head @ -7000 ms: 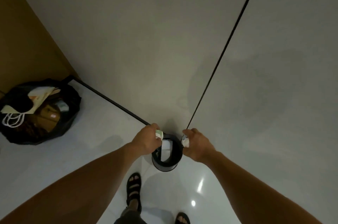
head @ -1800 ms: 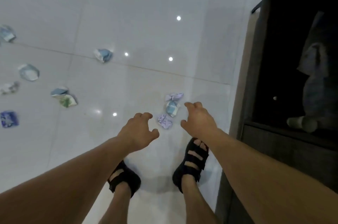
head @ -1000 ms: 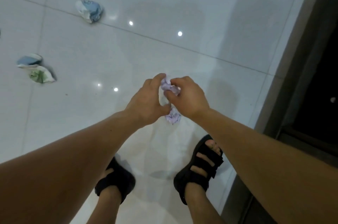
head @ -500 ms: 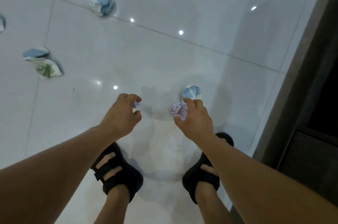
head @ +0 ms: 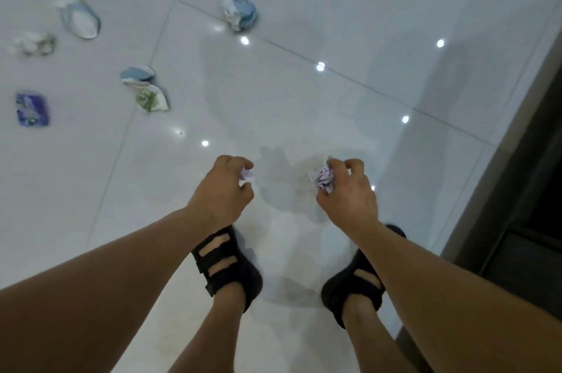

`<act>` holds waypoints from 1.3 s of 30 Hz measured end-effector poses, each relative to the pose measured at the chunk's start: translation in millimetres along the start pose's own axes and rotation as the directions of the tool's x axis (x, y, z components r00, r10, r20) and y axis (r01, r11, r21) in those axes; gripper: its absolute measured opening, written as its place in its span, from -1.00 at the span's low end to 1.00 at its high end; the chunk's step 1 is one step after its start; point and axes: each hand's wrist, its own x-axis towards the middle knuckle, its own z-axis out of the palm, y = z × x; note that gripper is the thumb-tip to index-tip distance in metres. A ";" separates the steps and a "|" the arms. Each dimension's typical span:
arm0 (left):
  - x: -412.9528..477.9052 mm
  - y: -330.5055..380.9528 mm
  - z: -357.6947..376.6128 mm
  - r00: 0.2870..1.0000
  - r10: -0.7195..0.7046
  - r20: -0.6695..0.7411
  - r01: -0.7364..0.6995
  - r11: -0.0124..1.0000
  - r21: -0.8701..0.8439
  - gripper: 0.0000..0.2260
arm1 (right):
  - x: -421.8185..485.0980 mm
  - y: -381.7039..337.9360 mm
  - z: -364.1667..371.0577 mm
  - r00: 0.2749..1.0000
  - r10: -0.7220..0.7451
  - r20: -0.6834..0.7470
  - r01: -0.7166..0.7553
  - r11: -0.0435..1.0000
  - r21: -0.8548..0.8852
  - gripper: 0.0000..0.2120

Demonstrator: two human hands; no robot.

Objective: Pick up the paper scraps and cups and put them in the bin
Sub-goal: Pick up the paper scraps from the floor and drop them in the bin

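Lilac crumpled paper sits pinched in the curled fingers of the right hand, above a glossy white tiled floor. The left hand, a little apart, curls its fingers round a smaller pale scrap. Black sandals stand beneath both hands. Farther left, a crushed blue cup, a flattened white cup, a green-printed cup and a blue packet lie scattered on the tiles. A dark cabinet edges the right side.
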 end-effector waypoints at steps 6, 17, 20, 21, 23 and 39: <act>-69.5 51.1 -103.9 0.997 0.044 -0.065 -0.048 0.997 -0.068 -0.67 | -56.9 -92.7 -98.6 0.987 -0.136 0.081 0.137 0.991 0.001 -0.46; -259.9 78.2 -257.8 0.927 -0.191 -0.323 0.112 0.962 -0.249 -0.67 | -178.5 -272.7 -267.9 0.874 -0.455 0.170 0.479 0.865 -0.149 -0.47; -325.0 80.3 -269.9 0.888 -0.259 -0.380 0.142 0.941 -0.308 -0.68 | -216.5 -301.6 -298.3 0.821 -0.541 0.184 0.570 0.800 -0.189 -0.48; -347.6 81.5 -272.4 0.871 -0.285 -0.399 0.153 0.932 -0.330 -0.67 | -230.1 -309.5 -307.2 0.801 -0.565 0.195 0.597 0.775 -0.208 -0.49; -392.8 84.8 -274.8 0.836 -0.345 -0.427 0.181 0.908 -0.378 -0.67 | -258.5 -324.6 -322.5 0.761 -0.609 0.223 0.648 0.724 -0.237 -0.48; -746.8 -10.7 -188.7 0.486 -0.745 -0.457 0.248 0.619 -0.746 -0.70 | -559.1 -449.3 -251.8 0.266 -0.764 0.587 0.954 0.121 -0.274 -0.43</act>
